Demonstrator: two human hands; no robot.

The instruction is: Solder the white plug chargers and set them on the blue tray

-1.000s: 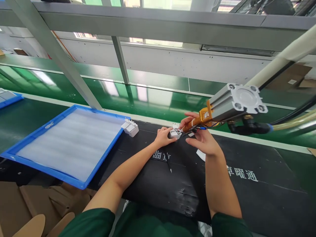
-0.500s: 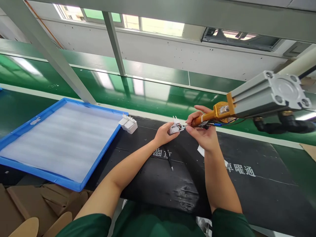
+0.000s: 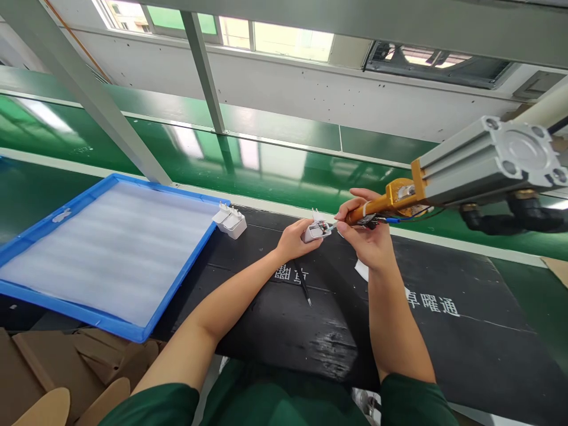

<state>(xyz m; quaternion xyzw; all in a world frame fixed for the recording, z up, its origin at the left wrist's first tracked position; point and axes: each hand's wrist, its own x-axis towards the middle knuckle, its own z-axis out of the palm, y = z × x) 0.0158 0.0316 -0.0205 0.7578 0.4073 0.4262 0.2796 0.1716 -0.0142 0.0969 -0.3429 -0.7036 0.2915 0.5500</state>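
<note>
My left hand (image 3: 294, 239) is closed around an open white plug adapter housing (image 3: 316, 232), its pins pointing up and small coloured parts showing inside. At the housing's right end, my right hand (image 3: 366, 234) pinches a small pale piece (image 3: 332, 226) between thumb and forefinger. An orange-gold tube (image 3: 373, 208) passes in front of the right fingers and hides part of them. Under the left wrist lies a pair of black tweezers (image 3: 303, 285), points toward me. White plug adapters (image 3: 231, 222) stand by the tray's right corner.
A blue tray (image 3: 181, 278) with a white foam sheet is at left. A grey air cylinder (image 3: 483, 168) with black fittings overhangs the black mat (image 3: 444, 349) at right. White scraps (image 3: 361, 270) lie beside my right forearm. Cardboard (image 3: 35, 367) is at lower left.
Both hands stay almost where they were, with the housing and the pale piece still together. The view has shifted slightly.
</note>
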